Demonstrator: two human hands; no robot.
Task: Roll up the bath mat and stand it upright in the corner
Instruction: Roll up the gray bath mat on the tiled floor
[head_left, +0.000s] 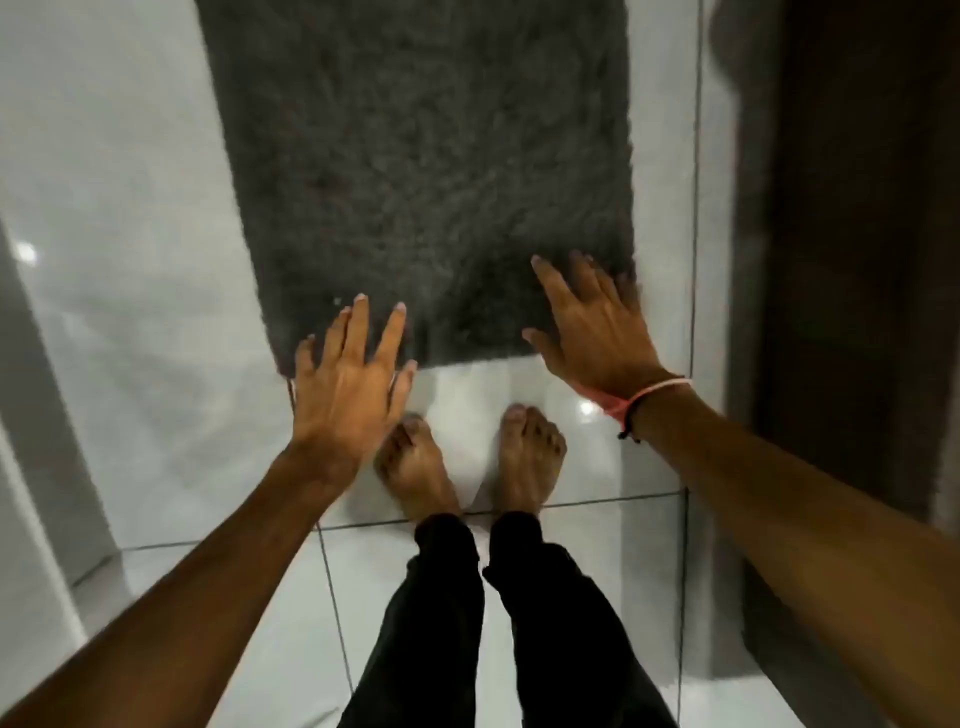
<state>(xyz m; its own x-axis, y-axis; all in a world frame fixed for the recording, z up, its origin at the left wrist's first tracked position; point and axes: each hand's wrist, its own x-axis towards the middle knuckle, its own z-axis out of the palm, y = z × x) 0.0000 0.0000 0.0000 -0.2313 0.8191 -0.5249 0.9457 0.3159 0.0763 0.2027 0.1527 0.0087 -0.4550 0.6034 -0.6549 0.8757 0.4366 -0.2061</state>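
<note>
A dark grey shaggy bath mat (415, 156) lies flat and unrolled on the white tiled floor, running away from me. My left hand (348, 384) hovers over the mat's near left corner, fingers spread, holding nothing. My right hand (592, 322) is over the near right corner, fingers apart, with a pink band on the wrist. Whether either hand touches the pile I cannot tell. The mat's far end is cut off by the top of the view.
My bare feet (467, 462) stand on the glossy white floor tiles (156, 312) just short of the mat's near edge. A dark brown door or panel (841, 260) runs along the right side. A pale wall edge (31, 415) slants at the left.
</note>
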